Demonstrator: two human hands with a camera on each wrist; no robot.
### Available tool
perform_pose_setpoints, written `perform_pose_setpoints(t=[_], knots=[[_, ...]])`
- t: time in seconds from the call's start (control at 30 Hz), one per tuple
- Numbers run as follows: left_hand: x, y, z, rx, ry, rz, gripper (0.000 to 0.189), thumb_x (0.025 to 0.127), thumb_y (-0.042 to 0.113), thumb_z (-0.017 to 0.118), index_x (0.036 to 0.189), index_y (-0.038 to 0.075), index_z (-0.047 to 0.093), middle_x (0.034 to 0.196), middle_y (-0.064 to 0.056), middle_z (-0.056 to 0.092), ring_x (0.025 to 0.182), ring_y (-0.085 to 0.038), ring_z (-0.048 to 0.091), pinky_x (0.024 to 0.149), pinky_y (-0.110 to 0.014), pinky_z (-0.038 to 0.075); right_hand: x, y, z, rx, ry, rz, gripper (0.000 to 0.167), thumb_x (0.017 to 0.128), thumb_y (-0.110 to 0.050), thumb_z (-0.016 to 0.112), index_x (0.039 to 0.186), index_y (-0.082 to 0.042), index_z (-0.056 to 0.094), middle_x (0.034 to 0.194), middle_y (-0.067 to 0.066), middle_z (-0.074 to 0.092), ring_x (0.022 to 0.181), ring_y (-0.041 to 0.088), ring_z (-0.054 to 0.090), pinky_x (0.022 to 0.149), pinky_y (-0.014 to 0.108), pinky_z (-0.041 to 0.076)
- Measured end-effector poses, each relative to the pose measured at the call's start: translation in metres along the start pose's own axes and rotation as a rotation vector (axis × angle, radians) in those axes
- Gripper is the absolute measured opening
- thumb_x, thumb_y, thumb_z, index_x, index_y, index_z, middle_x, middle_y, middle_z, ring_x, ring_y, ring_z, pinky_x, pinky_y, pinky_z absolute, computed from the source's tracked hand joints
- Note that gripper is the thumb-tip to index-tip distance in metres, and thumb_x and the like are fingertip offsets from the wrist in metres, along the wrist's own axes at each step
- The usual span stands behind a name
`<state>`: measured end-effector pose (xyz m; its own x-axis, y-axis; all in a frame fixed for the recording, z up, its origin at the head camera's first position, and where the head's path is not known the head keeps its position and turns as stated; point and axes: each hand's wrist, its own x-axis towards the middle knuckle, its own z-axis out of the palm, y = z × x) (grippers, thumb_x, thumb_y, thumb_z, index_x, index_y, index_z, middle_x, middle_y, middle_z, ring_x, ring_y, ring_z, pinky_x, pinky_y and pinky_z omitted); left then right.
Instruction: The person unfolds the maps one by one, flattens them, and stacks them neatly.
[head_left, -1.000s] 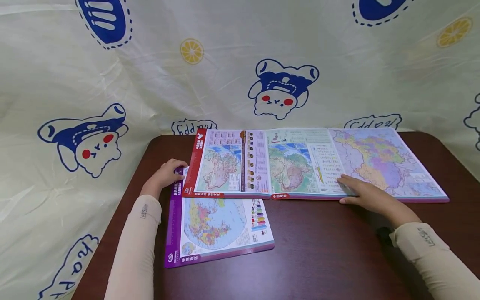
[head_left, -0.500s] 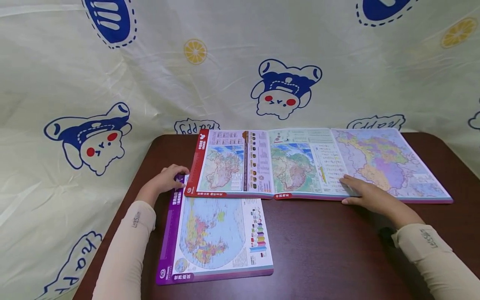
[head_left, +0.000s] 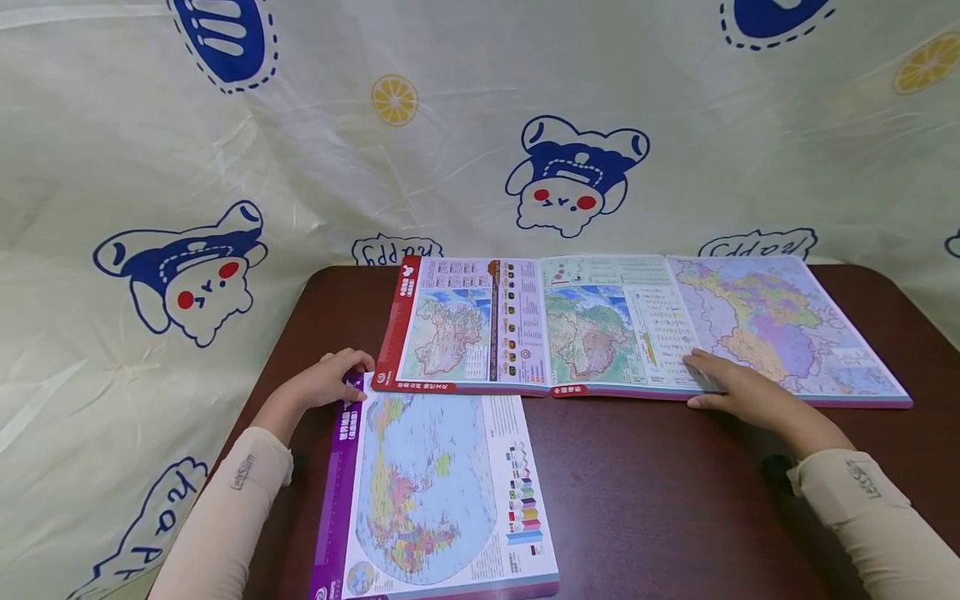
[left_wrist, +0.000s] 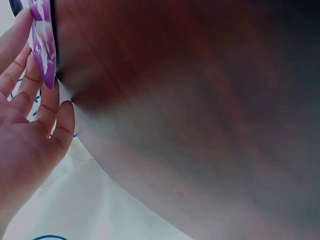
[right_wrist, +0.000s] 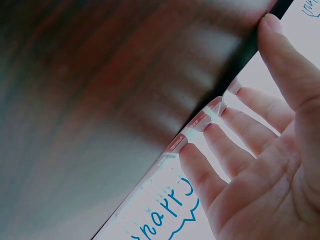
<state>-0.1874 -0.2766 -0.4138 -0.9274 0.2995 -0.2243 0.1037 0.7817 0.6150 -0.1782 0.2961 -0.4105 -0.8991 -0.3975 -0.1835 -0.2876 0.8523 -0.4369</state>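
A folded world map [head_left: 427, 475] with a purple left border lies on the near left of the table in the head view. Its far edge tucks beneath a red-bordered China map [head_left: 592, 333], which is spread out in three panels. My left hand [head_left: 322, 382] pinches the purple map's far left corner; in the left wrist view the thumb and fingers close on that purple corner [left_wrist: 44, 50]. On the right, my right hand [head_left: 750, 404] rests on the China map near its front edge. Its fingers [right_wrist: 202, 167] reach out straight and spread in the right wrist view.
The dark brown table [head_left: 652, 500] has rounded far corners. A pale curtain [head_left: 450, 167] with blue cartoon prints hangs behind it and along the left. The purple map runs past the bottom of the head view.
My left hand has drawn the purple map toward me, so more of it shows from under the China map. The right hand has stayed in place on the China map.
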Motion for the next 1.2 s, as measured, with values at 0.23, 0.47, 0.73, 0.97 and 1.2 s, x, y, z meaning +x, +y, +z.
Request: perform_pose_setpoints(t=[0.23,0.47,0.73,0.97,1.2], knots=[[-0.012,0.002,0.003,-0.023,-0.022,0.057,0.04,0.073,0.01,0.074,0.104,0.01,0.048,0.096,-0.006,0.045,0.091,-0.024,0.052,0.071,-0.038,0.052,0.001,0.0,0.001,0.004,-0.004,0.005,0.079,0.078,-0.038,0.066,0.132,0.01,0.033,0.135,0.036,0.022,0.123,0.051,0.019,0.096,0.061,0.018],[-0.021,0.01,0.004,-0.043,-0.061,0.076,0.041,0.072,0.009,0.075,0.1,0.009,0.046,0.094,-0.007,0.046,0.084,-0.022,0.055,0.068,-0.036,0.053,0.0,0.0,0.0,0.005,0.001,-0.001,0.078,0.078,-0.037,0.066,0.131,0.01,0.033,0.134,0.037,0.023,0.122,0.051,0.02,0.095,0.061,0.019],[-0.02,0.02,0.0,-0.094,-0.023,0.101,0.034,0.075,0.007,0.072,0.099,0.01,0.048,0.094,-0.007,0.053,0.084,-0.023,0.058,0.068,-0.037,0.053,0.001,0.002,0.001,0.015,0.002,-0.012,0.077,0.079,-0.037,0.066,0.131,0.01,0.034,0.134,0.037,0.023,0.122,0.051,0.021,0.095,0.061,0.019],[-0.022,0.02,-0.007,-0.335,-0.062,0.087,0.029,0.078,0.007,0.068,0.102,0.009,0.053,0.097,-0.013,0.052,0.086,-0.028,0.059,0.067,-0.039,0.053,0.001,0.002,0.003,0.011,0.002,-0.004,0.077,0.079,-0.038,0.066,0.132,0.009,0.034,0.134,0.036,0.023,0.122,0.051,0.02,0.095,0.061,0.019],[-0.024,0.025,-0.007,-0.484,-0.112,0.103,0.032,0.081,0.011,0.067,0.11,0.009,0.053,0.103,-0.017,0.052,0.084,-0.031,0.061,0.067,-0.042,0.052,-0.001,0.001,0.002,0.013,0.005,-0.01,0.076,0.079,-0.036,0.066,0.131,0.009,0.034,0.134,0.037,0.023,0.122,0.051,0.02,0.095,0.061,0.019]])
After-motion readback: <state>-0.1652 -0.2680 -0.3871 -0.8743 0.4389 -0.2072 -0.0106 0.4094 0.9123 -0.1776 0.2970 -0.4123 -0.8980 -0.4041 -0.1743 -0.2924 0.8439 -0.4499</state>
